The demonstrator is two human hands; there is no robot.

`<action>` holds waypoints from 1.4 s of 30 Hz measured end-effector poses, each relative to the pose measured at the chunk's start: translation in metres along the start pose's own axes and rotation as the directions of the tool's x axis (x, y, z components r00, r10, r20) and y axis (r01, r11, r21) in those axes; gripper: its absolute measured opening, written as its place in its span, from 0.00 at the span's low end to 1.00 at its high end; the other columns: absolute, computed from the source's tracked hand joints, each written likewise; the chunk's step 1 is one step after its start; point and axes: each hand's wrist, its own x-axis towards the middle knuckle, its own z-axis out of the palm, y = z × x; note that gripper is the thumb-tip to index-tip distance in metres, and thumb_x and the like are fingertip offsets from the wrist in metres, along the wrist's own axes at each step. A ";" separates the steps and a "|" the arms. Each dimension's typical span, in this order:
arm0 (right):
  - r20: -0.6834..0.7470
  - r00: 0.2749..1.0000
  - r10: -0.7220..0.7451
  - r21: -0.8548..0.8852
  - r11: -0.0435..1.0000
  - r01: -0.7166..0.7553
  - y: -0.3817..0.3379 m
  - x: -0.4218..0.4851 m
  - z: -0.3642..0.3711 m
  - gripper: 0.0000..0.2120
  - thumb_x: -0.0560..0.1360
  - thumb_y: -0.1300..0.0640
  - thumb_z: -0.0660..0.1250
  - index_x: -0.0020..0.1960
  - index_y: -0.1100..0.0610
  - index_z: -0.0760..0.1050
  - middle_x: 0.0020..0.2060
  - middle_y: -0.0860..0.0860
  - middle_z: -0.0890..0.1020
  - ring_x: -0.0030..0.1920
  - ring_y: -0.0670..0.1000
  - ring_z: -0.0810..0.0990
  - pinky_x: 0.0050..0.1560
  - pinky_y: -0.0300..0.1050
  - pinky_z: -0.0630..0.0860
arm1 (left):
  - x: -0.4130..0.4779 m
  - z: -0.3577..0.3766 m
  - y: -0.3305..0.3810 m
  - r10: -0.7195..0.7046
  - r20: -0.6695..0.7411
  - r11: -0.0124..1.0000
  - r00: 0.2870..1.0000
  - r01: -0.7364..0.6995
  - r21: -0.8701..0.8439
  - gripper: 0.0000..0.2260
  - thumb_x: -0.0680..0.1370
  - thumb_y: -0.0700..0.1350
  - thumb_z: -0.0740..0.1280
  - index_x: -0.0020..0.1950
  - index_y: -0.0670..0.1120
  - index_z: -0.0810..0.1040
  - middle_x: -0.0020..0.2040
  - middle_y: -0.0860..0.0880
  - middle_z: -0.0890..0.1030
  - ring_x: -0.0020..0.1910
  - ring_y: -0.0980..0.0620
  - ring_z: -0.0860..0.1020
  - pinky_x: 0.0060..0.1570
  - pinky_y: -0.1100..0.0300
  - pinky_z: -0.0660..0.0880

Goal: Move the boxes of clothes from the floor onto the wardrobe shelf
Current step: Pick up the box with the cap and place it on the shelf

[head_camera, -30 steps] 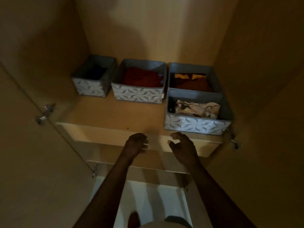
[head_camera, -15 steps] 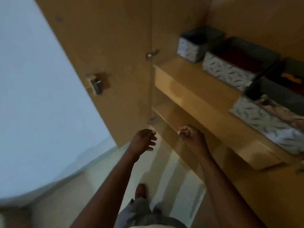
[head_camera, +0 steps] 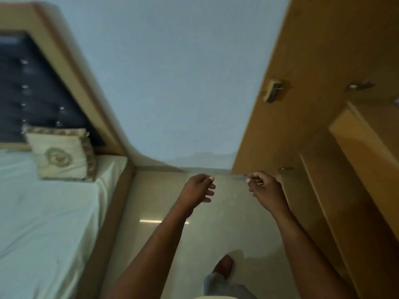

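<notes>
A bedroom is shown from above, with a pale wall (head_camera: 172,72) ahead and a glossy tiled floor (head_camera: 226,229) below. No boxes are seen anywhere in this view, neither on the floor nor on the small part of the shelf (head_camera: 362,143) caught at the right edge. Their facing and long axis therefore cannot be told.

The shelf belongs to a wooden wardrobe (head_camera: 336,212), whose door (head_camera: 291,126) is swung open toward the wall. Two bare forearms are stretched out over the floor. The left grip (head_camera: 198,188) is held slack, fingers loosely bent and slightly apart, with nothing in it. The right grip (head_camera: 265,190), near the wardrobe's lower front, is curled in toward the palm, also with nothing in it.

Both are judged to be held forward and empty because another box is being sought on the floor: the view faces wall and floor rather than the shelf. One bare foot (head_camera: 223,266) is seen below the arms.

To the left lies a bed (head_camera: 43,212) with a white sheet, a cushion (head_camera: 60,156) and a dark buttoned headboard (head_camera: 32,93). Everything is softened by blur.
</notes>
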 end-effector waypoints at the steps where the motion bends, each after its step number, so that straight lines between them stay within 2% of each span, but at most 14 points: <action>1: 0.050 0.998 -0.025 -0.001 1.000 0.025 -0.011 -0.007 0.018 0.09 0.71 0.43 0.66 0.49 0.44 0.79 0.44 0.44 0.83 0.46 0.48 0.84 0.50 0.57 0.81 | -0.014 -0.020 -0.011 -0.010 -0.045 1.000 0.999 0.009 -0.024 0.12 0.81 0.46 0.62 0.57 0.41 0.79 0.46 0.44 0.81 0.41 0.48 0.79 0.38 0.57 0.77; 3: 0.131 0.988 -0.076 -0.002 0.997 0.077 -0.034 -0.026 0.056 0.06 0.72 0.45 0.67 0.47 0.43 0.79 0.44 0.44 0.83 0.46 0.48 0.84 0.51 0.57 0.81 | -0.043 -0.058 -0.036 -0.036 -0.135 0.996 0.990 0.025 -0.085 0.12 0.81 0.46 0.62 0.58 0.41 0.79 0.46 0.44 0.81 0.41 0.48 0.79 0.39 0.57 0.77; 6: 0.253 0.956 -0.149 0.011 0.988 0.151 -0.063 -0.050 0.108 0.09 0.68 0.41 0.65 0.45 0.42 0.79 0.43 0.44 0.84 0.44 0.48 0.85 0.51 0.57 0.82 | -0.084 -0.105 -0.074 -0.092 -0.272 0.983 0.958 0.043 -0.180 0.12 0.81 0.47 0.62 0.57 0.41 0.79 0.47 0.44 0.81 0.41 0.49 0.79 0.40 0.56 0.77; 11: 0.470 0.849 -0.243 -0.003 0.961 0.276 -0.104 -0.080 0.180 0.07 0.69 0.42 0.67 0.44 0.43 0.78 0.42 0.44 0.84 0.43 0.48 0.85 0.50 0.57 0.82 | -0.148 -0.154 -0.124 -0.213 -0.435 0.941 0.875 0.064 -0.333 0.12 0.81 0.47 0.62 0.57 0.41 0.79 0.47 0.45 0.81 0.42 0.49 0.79 0.40 0.56 0.77; 15: 0.643 0.707 -0.293 -0.004 0.922 0.386 -0.133 -0.101 0.239 0.07 0.69 0.44 0.67 0.44 0.45 0.79 0.41 0.46 0.84 0.43 0.48 0.85 0.50 0.55 0.82 | -0.187 -0.179 -0.160 -0.327 -0.562 0.891 0.759 0.050 -0.451 0.12 0.82 0.47 0.61 0.59 0.41 0.78 0.48 0.45 0.80 0.42 0.50 0.79 0.39 0.58 0.77; 19: 0.808 0.513 -0.290 -0.027 0.851 0.524 -0.144 -0.124 0.303 0.06 0.71 0.46 0.67 0.45 0.46 0.79 0.41 0.45 0.84 0.43 0.47 0.84 0.51 0.52 0.81 | -0.220 -0.192 -0.204 -0.442 -0.651 0.828 0.617 0.001 -0.561 0.10 0.81 0.49 0.62 0.52 0.45 0.79 0.47 0.45 0.81 0.41 0.50 0.79 0.40 0.55 0.77; 22: 0.881 0.393 -0.262 -0.037 0.791 0.611 -0.143 -0.150 0.344 0.08 0.71 0.46 0.66 0.47 0.47 0.79 0.42 0.44 0.84 0.45 0.48 0.83 0.52 0.47 0.78 | -0.246 -0.193 -0.237 -0.541 -0.661 0.775 0.520 0.004 -0.632 0.10 0.82 0.48 0.62 0.52 0.43 0.79 0.45 0.45 0.81 0.38 0.51 0.78 0.38 0.55 0.76; 25: 0.944 0.271 -0.190 -0.050 0.728 0.684 -0.132 -0.183 0.388 0.06 0.74 0.48 0.67 0.48 0.48 0.79 0.41 0.42 0.82 0.46 0.46 0.82 0.49 0.42 0.75 | -0.271 -0.192 -0.280 -0.638 -0.642 0.697 0.425 -0.036 -0.716 0.09 0.83 0.46 0.60 0.53 0.43 0.77 0.45 0.45 0.79 0.37 0.52 0.76 0.36 0.58 0.74; 30: 0.993 0.113 -0.031 -0.068 0.631 0.773 -0.068 -0.221 0.468 0.09 0.75 0.50 0.66 0.53 0.48 0.79 0.43 0.42 0.80 0.49 0.49 0.81 0.50 0.44 0.77 | -0.283 -0.184 -0.388 -0.778 -0.550 0.576 0.303 -0.002 -0.817 0.11 0.82 0.46 0.61 0.57 0.41 0.78 0.48 0.43 0.81 0.42 0.48 0.79 0.36 0.59 0.76; 32: 0.994 0.094 0.057 -0.109 0.589 0.800 -0.032 -0.229 0.508 0.10 0.75 0.51 0.66 0.55 0.49 0.79 0.45 0.44 0.82 0.50 0.50 0.81 0.48 0.44 0.75 | -0.275 -0.184 -0.445 -0.815 -0.507 0.530 0.280 0.007 -0.848 0.11 0.82 0.46 0.62 0.57 0.41 0.79 0.48 0.42 0.82 0.41 0.48 0.80 0.34 0.59 0.76; 36: 0.981 0.120 0.149 -0.181 0.512 0.840 0.058 -0.230 0.604 0.10 0.75 0.51 0.65 0.55 0.49 0.78 0.49 0.46 0.84 0.51 0.53 0.82 0.46 0.43 0.73 | -0.242 -0.190 -0.571 -0.869 -0.410 0.425 0.276 -0.006 -0.905 0.09 0.81 0.45 0.63 0.53 0.41 0.80 0.45 0.42 0.81 0.38 0.47 0.79 0.41 0.50 0.79; 39: 0.968 0.163 0.192 -0.234 0.445 0.864 0.134 -0.225 0.693 0.11 0.75 0.52 0.65 0.57 0.49 0.78 0.52 0.48 0.84 0.53 0.55 0.81 0.49 0.45 0.75 | -0.206 -0.204 -0.677 -0.888 -0.360 0.381 0.286 0.019 -0.924 0.07 0.81 0.44 0.63 0.50 0.42 0.79 0.43 0.43 0.80 0.35 0.49 0.77 0.35 0.57 0.76; 40: 0.966 0.171 0.192 -0.241 0.441 0.864 0.138 -0.222 0.708 0.12 0.75 0.52 0.65 0.57 0.50 0.78 0.54 0.49 0.83 0.54 0.56 0.81 0.51 0.46 0.76 | -0.201 -0.212 -0.689 -0.888 -0.365 0.385 0.282 0.018 -0.923 0.06 0.80 0.44 0.63 0.49 0.43 0.78 0.43 0.43 0.79 0.35 0.49 0.77 0.34 0.59 0.74; 42: 0.962 0.195 0.189 -0.257 0.397 0.881 0.183 -0.216 0.764 0.15 0.75 0.52 0.66 0.61 0.53 0.76 0.57 0.53 0.81 0.57 0.58 0.79 0.53 0.48 0.76 | -0.174 -0.225 -0.750 -0.896 -0.337 0.354 0.289 0.010 -0.935 0.07 0.80 0.45 0.64 0.45 0.45 0.78 0.42 0.43 0.78 0.34 0.49 0.76 0.33 0.59 0.74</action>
